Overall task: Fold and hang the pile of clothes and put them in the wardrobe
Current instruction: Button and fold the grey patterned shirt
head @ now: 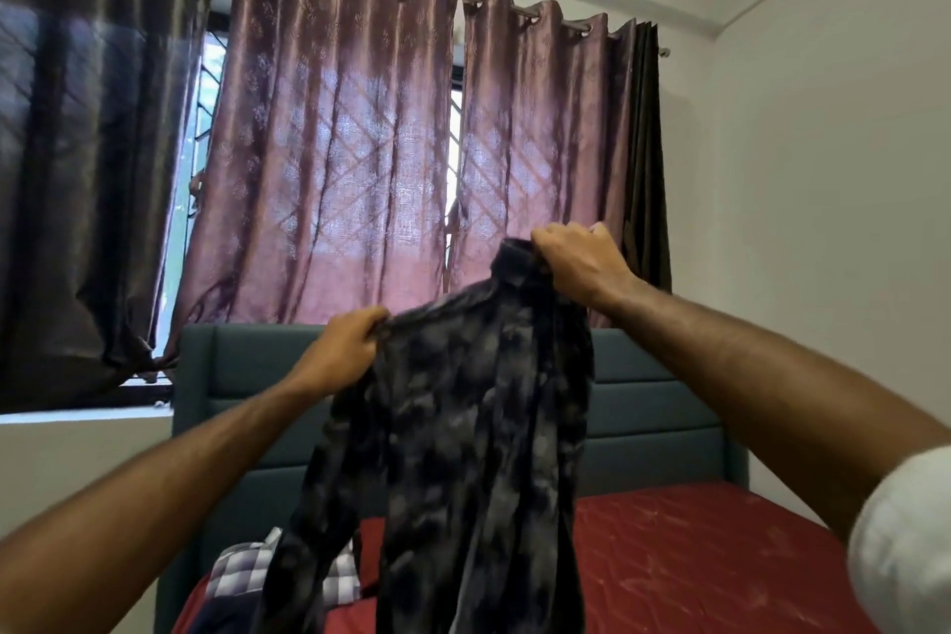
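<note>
Head view: dark shirt (463,427) held up above red bed (694,556), left hand (342,350) gripping one shoulder, right hand (576,263) gripping collar higher. Checked garment (242,577) heaped at bed's left edge, below shirt.

The shirt (453,427) is dark, mottled in black and grey (the blotches run together like a smoky camouflage). Below it the bed (694,556) wears a red sheet against a teal headboard (653,407), and to the shirt's lower left lies a checked garment (242,577) in white and grey-purple. Above the headboard hang mauve curtains (334,144) with a faint floral print, flanked by dark brown ones.
</note>
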A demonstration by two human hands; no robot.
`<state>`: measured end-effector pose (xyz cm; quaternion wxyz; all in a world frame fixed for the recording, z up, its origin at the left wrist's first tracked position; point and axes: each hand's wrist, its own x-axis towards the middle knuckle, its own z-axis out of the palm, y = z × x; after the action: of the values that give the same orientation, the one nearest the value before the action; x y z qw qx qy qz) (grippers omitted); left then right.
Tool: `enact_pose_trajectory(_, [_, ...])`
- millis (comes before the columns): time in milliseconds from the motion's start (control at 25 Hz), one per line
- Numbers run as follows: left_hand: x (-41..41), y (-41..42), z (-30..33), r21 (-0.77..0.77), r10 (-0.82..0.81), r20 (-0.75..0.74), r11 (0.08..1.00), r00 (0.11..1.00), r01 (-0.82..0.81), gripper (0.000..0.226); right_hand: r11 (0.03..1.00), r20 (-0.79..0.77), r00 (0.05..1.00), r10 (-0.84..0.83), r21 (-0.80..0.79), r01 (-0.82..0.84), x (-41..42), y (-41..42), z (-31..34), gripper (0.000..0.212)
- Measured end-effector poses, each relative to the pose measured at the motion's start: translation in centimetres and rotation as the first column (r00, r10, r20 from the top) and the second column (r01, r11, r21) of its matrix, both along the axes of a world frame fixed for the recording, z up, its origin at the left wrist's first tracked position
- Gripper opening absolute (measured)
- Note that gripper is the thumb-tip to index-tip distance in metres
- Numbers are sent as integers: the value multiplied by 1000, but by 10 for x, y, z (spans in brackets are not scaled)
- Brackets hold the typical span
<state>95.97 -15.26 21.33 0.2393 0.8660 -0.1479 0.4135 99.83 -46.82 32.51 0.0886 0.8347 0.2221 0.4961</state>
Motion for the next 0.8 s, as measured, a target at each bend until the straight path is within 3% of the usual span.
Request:
enact_pose_trajectory(120, [-4,-12,32,93,101,138,989,985,-115,8,984,30,1000,5,178,-10,-4,-17,15,43])
enact_pose_trajectory(200, [-12,-4,41,135,135,249,976,959,-172,11,975,-90,992,94,211,-73,-8,-27,26,28])
enact_pose_trajectory(280, [-23,13,40,88,50,232,994,971,-72,24,948,-290,921,261,255,-188,-13,-31,30,14])
enact_pose_trajectory(400, [-46,32,30,-49,-253,-70,967,965,250,47,879,-624,627,466,410,-244,-26,-31,20,19])
enact_pose_trajectory(480, [-60,48,21,-340,-466,-409,876,785,342,54,828,-761,331,558,533,-173,-34,-32,11,21])
enact_pose_trajectory(560, [-83,61,13,-438,-532,-661,846,530,304,59,823,-825,17,564,561,-93,-42,-32,4,28])
enact_pose_trajectory(600, [-94,64,11,-450,-542,-703,840,461,302,62,816,-823,-110,557,567,-112,-46,-32,5,34])
enact_pose_trajectory(680, [-110,65,18,-543,-639,-630,769,441,338,69,751,-773,-267,576,629,-199,-55,-30,14,39])
enact_pose_trajectory(800, [-121,60,39,-615,-730,-433,668,529,419,76,596,-649,-327,687,761,-258,-66,-26,32,32])
